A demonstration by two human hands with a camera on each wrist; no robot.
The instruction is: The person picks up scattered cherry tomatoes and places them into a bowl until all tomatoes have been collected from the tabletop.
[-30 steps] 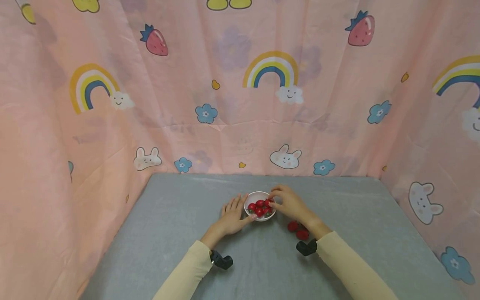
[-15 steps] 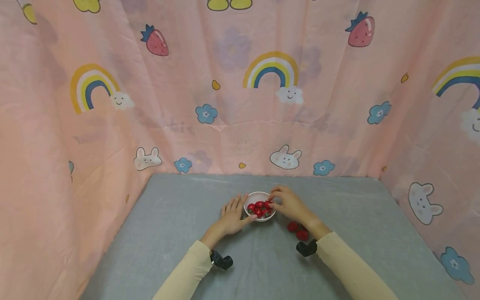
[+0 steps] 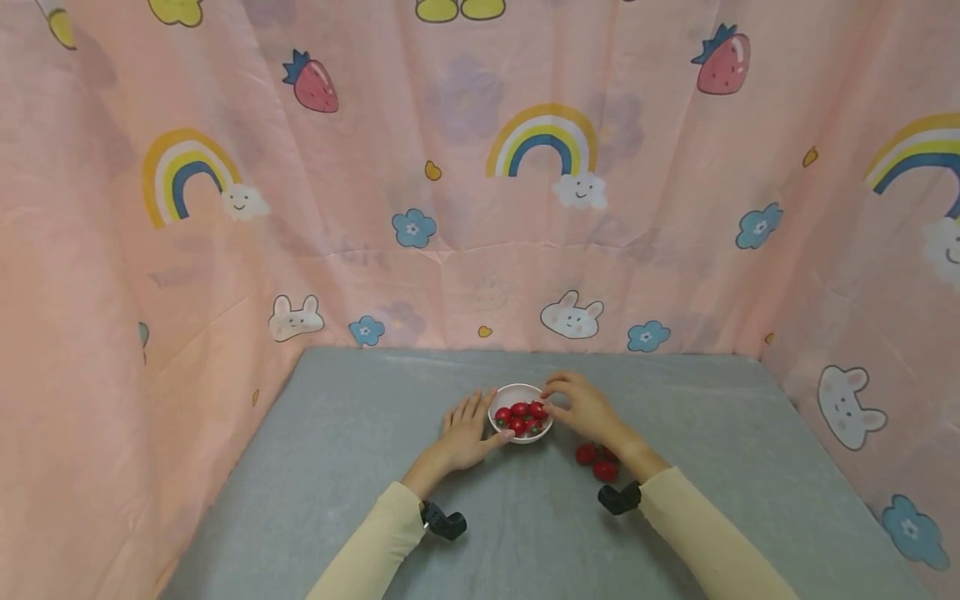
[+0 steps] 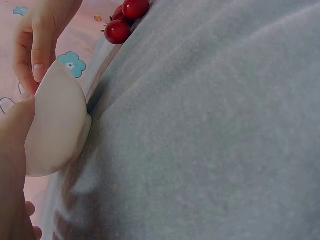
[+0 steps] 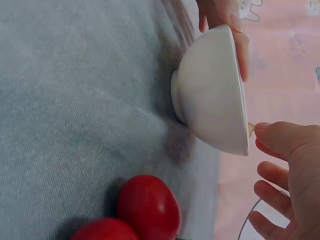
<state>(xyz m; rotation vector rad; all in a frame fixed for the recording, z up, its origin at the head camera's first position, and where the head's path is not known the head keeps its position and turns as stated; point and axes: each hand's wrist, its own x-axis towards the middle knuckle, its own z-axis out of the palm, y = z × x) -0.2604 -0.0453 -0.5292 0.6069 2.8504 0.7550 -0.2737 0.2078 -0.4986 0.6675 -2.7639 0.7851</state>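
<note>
A white bowl (image 3: 519, 438) stands on the grey cloth with several small red tomatoes (image 3: 520, 410) in it, some showing green stems. My left hand (image 3: 467, 433) holds the bowl from its left side, thumb at the near rim and fingers spread along the outside. At the right rim, my right hand (image 3: 587, 410) hovers with loosely bent, parted fingers and nothing between them, close to one tomato (image 3: 537, 410). In the right wrist view its thumb (image 5: 280, 137) stands apart from the fingers. The bowl's wall hides its contents in both wrist views.
Several more tomatoes (image 3: 605, 472) lie on the grey cloth (image 3: 525, 533) under the right wrist, partly covered by it. Each wrist wears a black camera mount (image 3: 444, 522). A pink printed curtain (image 3: 480, 267) encloses the table's back and sides.
My right fingers have let go of a tomato in the bowl and drawn back slightly right. The left hand has stayed at the bowl.
</note>
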